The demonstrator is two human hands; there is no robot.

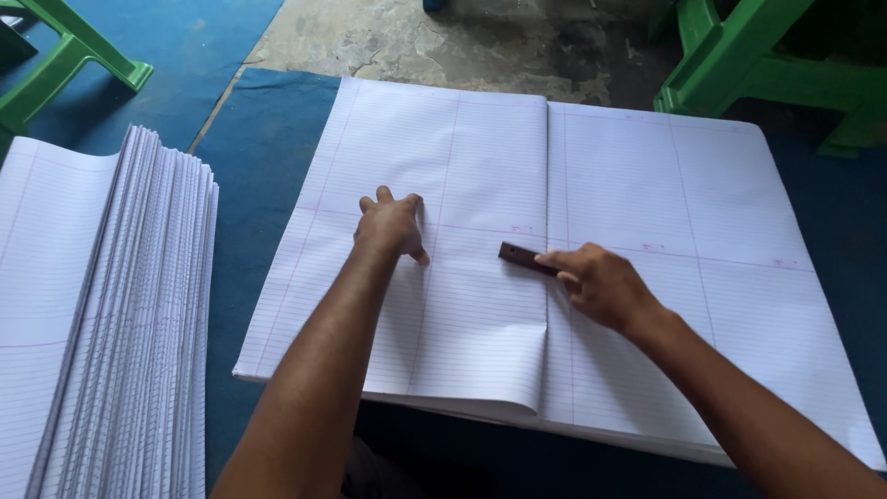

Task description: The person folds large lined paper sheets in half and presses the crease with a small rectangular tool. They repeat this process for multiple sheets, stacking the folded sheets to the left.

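Blue matting (263, 129) underlies a large folded ruled sheet (480, 166). Right hand (602, 285) pinches a small dark brown block (524, 258) against the sheet's centre fold, arm extended. Left hand (392, 225), loosely curled and empty, presses knuckles-up on the left leaf.

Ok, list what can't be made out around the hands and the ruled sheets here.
- Dark flat tool: head view, its rear end is hidden under the right hand, so its full shape is unclear.
- Left hand: palm pressed on the large ruled sheet, contact hidden by the hand itself.
- Stack of folded sheets: cut off by the left and bottom edges.
- Small pink marks on the sheet: too small to read.
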